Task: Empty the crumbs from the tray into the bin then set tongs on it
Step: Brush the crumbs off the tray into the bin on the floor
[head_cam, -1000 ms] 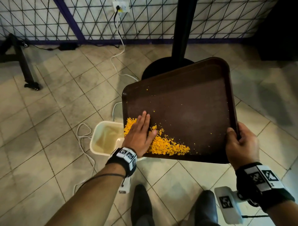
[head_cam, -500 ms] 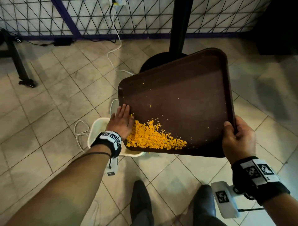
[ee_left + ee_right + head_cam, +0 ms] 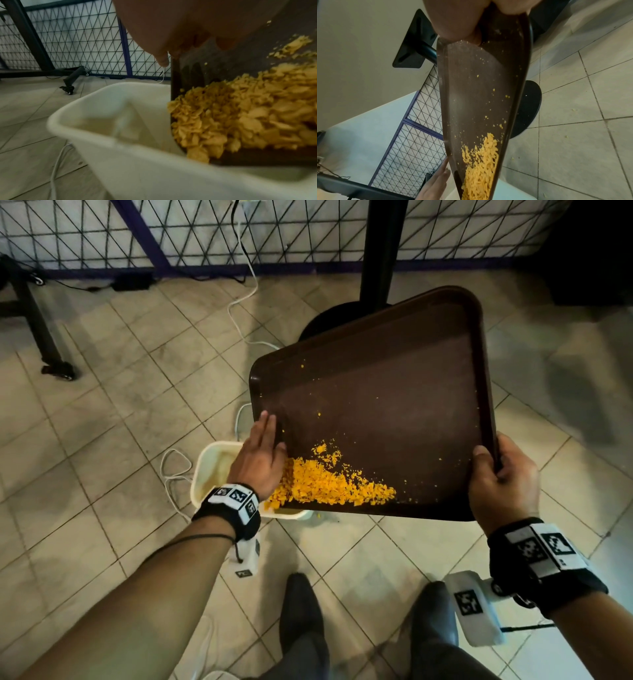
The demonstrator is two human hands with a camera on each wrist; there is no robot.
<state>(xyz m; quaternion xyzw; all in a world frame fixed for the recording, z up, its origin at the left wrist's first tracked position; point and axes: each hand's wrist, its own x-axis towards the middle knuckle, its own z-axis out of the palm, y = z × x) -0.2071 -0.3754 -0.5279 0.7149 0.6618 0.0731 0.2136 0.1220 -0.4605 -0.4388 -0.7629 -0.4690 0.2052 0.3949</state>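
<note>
A dark brown tray [image 3: 394,405] is tilted with its near left corner lowest, above a white bin [image 3: 209,470] on the floor. Orange crumbs [image 3: 325,487] are heaped in that low corner and reach its lip. My right hand [image 3: 500,484] grips the tray's right rim, thumb on top. With straight fingers, my left hand [image 3: 260,453] lies along the tray's left rim beside the heap. The left wrist view shows the crumbs [image 3: 240,115] at the tray's edge over the bin [image 3: 120,148]. The right wrist view looks down the tray [image 3: 471,81] to the crumbs [image 3: 481,169]. No tongs are in view.
A black table pole [image 3: 380,251] and its round base [image 3: 329,320] stand just behind the tray. White cables [image 3: 239,313] trail across the tiled floor around the bin. A wire mesh fence [image 3: 102,234] lines the back, a black castered leg [image 3: 51,361] stands left. My shoes [image 3: 301,611] are below.
My left hand slid off the crumbs to the tray's left rim. The crumbs now sit heaped in the low near-left corner, over the bin.
</note>
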